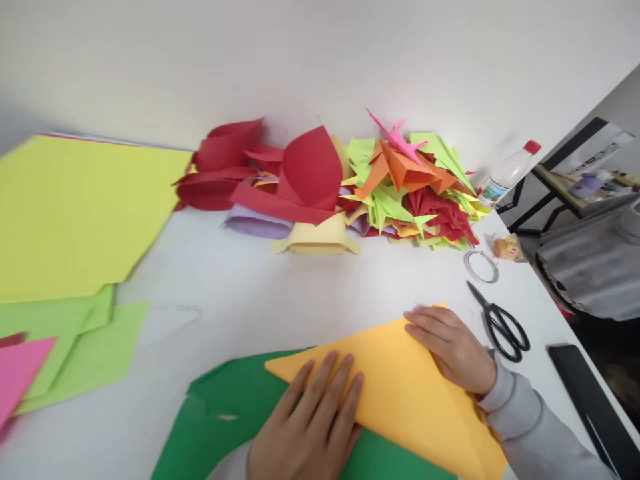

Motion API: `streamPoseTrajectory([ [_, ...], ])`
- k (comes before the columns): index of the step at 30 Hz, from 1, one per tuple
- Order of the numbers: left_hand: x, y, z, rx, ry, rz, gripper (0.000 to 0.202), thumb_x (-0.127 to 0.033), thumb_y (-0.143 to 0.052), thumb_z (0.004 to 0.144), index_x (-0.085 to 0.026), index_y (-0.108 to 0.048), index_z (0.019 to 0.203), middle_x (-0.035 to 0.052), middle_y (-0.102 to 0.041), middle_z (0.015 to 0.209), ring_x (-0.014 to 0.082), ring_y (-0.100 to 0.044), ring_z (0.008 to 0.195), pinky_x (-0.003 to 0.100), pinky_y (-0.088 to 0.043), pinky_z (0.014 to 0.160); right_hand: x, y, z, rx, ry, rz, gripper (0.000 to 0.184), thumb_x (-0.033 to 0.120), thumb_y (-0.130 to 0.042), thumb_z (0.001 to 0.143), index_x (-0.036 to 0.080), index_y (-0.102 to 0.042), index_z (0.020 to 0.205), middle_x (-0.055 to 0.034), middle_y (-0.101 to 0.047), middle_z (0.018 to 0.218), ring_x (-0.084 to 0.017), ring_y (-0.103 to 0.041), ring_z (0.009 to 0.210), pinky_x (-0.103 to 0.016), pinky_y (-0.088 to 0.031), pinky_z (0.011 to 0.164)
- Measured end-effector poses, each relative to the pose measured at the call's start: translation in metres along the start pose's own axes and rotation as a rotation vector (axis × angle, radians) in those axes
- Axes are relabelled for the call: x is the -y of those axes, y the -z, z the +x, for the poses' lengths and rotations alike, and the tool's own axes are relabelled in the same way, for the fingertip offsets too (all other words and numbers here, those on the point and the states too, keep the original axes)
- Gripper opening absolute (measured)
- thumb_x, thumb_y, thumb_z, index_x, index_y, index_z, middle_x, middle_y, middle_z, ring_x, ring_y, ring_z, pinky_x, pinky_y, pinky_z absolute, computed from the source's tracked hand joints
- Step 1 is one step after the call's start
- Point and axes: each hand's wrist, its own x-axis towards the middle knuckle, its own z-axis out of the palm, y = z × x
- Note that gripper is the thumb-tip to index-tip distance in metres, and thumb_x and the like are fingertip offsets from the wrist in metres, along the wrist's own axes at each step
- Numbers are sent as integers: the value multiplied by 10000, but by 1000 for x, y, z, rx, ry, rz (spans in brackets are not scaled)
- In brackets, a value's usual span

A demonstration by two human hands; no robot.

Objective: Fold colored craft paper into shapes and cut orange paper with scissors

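A folded sheet of orange-yellow paper (400,387) lies on top of a green sheet (235,387) at the front of the table. My left hand (315,413) rests flat on the left part of the orange-yellow paper, its fingers spread and pointing away from me. At the paper's upper right edge lies my right hand (450,343), palm down, fingers stretched to the left across the fold. A small corner of the paper shows just beyond those fingers. The paper's lower right end passes under my right sleeve.
Scissors (500,323), a tape roll (481,267), a wrapped snack (506,247) and a black phone-like slab (590,407) lie right. Folded paper cranes (405,180), curled red paper (310,167) and a bottle (505,177) line the wall. Yellow sheets (85,213) lie left.
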Motion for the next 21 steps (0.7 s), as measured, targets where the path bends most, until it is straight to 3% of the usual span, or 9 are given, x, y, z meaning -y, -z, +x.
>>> streamPoseTrajectory([
  [6,7,0,6,-48,-31,-30,340,-151,-402,908,-152,-652,1138,100,-681,1212,264,-468,1314,457,-307,1151,-7,0,-3,28,-13,-42,501,8,-402,858,212,-549,1292,-94,-648,1249,-243,-541,1222,-466,-514,945],
  [10,24,-8,12,-145,-111,-57,347,-91,-396,884,-124,-657,1110,117,-697,1162,295,-477,1298,510,-355,1113,-13,4,-4,8,-43,-122,539,-14,-402,827,209,-553,1294,-93,-649,1246,-273,-538,1220,-504,-503,934],
  [16,45,-11,27,-233,-224,19,318,-49,-425,850,-99,-665,1053,145,-718,1070,292,-539,1232,501,-456,1036,-4,10,-4,-75,-115,-86,562,39,-404,885,232,-430,1412,-93,-601,1316,-247,-526,1231,-470,-498,968],
  [21,50,-11,35,-249,-211,94,287,-57,-425,882,-121,-683,989,113,-734,1024,262,-638,1075,452,-512,961,-3,7,-5,25,-129,20,548,18,-383,891,221,-436,1397,-84,-576,1349,-215,-520,1229,-427,-508,999],
])
